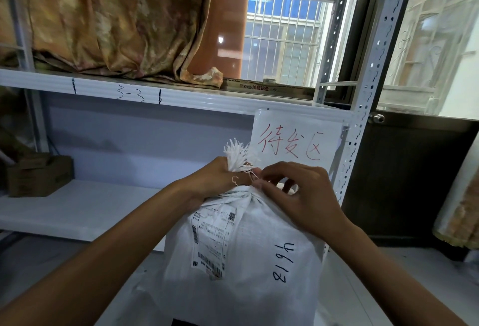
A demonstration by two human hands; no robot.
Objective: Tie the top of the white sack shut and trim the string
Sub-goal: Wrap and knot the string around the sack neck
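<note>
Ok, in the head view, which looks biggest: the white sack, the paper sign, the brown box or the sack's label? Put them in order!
1. white sack
2. paper sign
3. brown box and label: they look about alike, and the box sits farther back, so I won't rank them.

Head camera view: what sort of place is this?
Probably a parcel storeroom or dispatch area: slotted grey metal shelving hand-marked 3-3, a white paper sign with red handwriting taped to it, and a white woven sack bearing a barcoded shipping label.

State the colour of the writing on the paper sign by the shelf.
Red, on the white paper sign; the head view shows it clearly.
</note>
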